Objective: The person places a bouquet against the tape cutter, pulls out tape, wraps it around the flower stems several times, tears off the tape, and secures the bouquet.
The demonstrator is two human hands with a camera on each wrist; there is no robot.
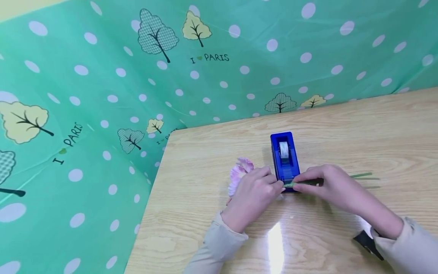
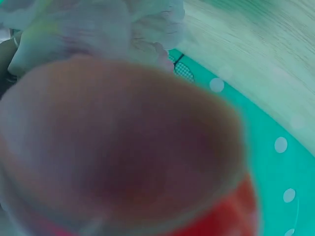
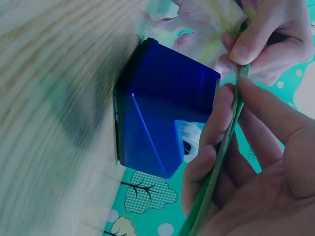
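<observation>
My left hand (image 1: 256, 196) pinches the green stems (image 3: 212, 179) of pink flowers (image 1: 236, 178) just below the blooms, thumb and finger together in the right wrist view. Lower on the same stems, the thumb and fingers of my right hand (image 1: 332, 186) hold them, close to the left fingertips. The stem ends stick out to the right past the hand. Directly behind the fingertips stands a blue tape dispenser (image 1: 276, 158) with a roll of clear tape (image 1: 284, 149). Pale petals (image 2: 93, 29) show in the left wrist view, where a blurred part of the hand covers much of the picture.
The wood-grain table (image 1: 393, 140) carries the dispenser. A small black item (image 1: 368, 243) is beside the right sleeve. Green cloth (image 1: 239, 95) with white dots and trees hangs along the back and left of the table.
</observation>
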